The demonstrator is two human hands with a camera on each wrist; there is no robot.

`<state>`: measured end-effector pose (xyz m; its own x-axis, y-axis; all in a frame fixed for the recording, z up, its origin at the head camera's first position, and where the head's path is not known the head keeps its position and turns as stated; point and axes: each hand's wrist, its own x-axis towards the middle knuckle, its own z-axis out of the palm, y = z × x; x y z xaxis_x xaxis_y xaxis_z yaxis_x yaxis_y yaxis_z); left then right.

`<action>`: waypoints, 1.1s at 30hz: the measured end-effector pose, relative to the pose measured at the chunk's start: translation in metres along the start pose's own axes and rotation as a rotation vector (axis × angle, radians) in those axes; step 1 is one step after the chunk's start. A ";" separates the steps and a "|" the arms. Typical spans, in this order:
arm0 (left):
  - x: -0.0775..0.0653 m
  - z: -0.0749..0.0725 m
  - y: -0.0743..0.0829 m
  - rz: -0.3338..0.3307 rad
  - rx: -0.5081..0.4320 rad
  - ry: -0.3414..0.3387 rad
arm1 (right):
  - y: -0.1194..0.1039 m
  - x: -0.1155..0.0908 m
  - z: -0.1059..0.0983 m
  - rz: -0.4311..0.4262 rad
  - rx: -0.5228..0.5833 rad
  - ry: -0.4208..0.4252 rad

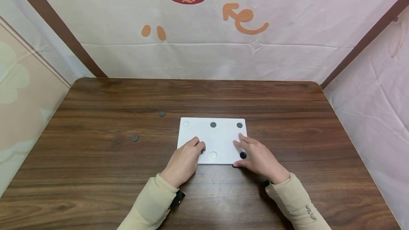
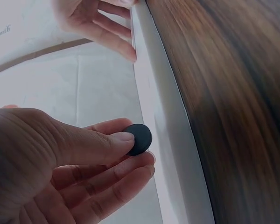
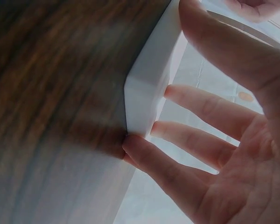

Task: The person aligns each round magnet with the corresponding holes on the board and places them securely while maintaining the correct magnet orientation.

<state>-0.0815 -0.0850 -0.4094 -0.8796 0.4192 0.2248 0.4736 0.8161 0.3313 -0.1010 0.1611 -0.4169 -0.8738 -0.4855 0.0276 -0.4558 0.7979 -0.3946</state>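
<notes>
A white board (image 1: 220, 139) with round recesses lies flat on the table. Between thumb and fingertips my left hand (image 1: 185, 157) pinches a small black disc (image 2: 143, 139), held over the board's near left part. My right hand (image 1: 258, 154) rests at the board's right end with fingers spread and fairly straight, the thumb at its front edge. Black discs sit at the board's back middle (image 1: 213, 125), back right corner (image 1: 239, 125) and front right corner (image 1: 243, 155). Bare recesses show at the back left (image 1: 186, 124) and front middle (image 1: 213, 155).
Two loose dark discs lie on the wooden table (image 1: 96, 173) left of the board: one farther back (image 1: 162, 114), the other nearer and more to the left (image 1: 135, 138). A printed white cloth (image 1: 204, 59) hangs behind the table, with more cloth at both sides.
</notes>
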 end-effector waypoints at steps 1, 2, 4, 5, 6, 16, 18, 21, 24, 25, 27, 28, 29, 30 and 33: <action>0.001 0.001 0.001 0.004 0.001 -0.005 | 0.000 0.000 0.000 0.000 0.000 0.001; 0.001 0.002 0.002 0.008 -0.002 -0.010 | 0.000 0.000 0.000 -0.001 -0.001 0.003; 0.003 0.004 0.003 0.017 -0.004 -0.017 | 0.001 -0.001 0.000 -0.002 0.000 0.005; 0.004 0.005 0.005 0.022 -0.005 -0.021 | 0.001 -0.001 0.000 -0.001 0.000 0.007; 0.004 0.006 0.006 0.027 -0.003 -0.024 | 0.001 -0.001 0.000 -0.003 0.001 0.007; 0.010 0.011 0.013 0.051 -0.009 -0.048 | 0.002 0.000 0.001 -0.003 0.005 0.004; 0.011 0.012 0.014 0.056 -0.005 -0.054 | 0.002 0.000 0.001 -0.008 0.006 0.008; 0.012 0.013 0.016 0.070 0.005 -0.059 | 0.002 0.000 0.001 -0.014 0.004 0.014; 0.013 0.014 0.018 0.085 0.015 -0.059 | 0.002 0.001 0.001 -0.015 0.005 0.017; 0.013 0.015 0.018 0.088 0.019 -0.060 | 0.002 0.001 0.001 -0.014 0.006 0.017; 0.014 0.015 0.019 0.089 0.022 -0.063 | 0.002 0.001 0.001 -0.014 0.006 0.018; 0.014 0.016 0.019 0.087 0.022 -0.066 | 0.002 0.001 0.001 -0.015 0.006 0.017; 0.015 0.016 0.019 0.083 0.021 -0.071 | 0.002 0.001 0.001 -0.014 0.007 0.017; 0.015 0.016 0.019 0.077 0.018 -0.076 | 0.002 0.001 0.001 -0.016 0.008 0.017; 0.016 0.017 0.020 0.059 0.006 -0.093 | 0.002 0.001 0.001 -0.017 0.012 0.016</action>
<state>-0.0869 -0.0549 -0.4141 -0.8509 0.5013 0.1571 0.5243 0.7913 0.3147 -0.1025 0.1619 -0.4185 -0.8689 -0.4926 0.0492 -0.4682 0.7854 -0.4049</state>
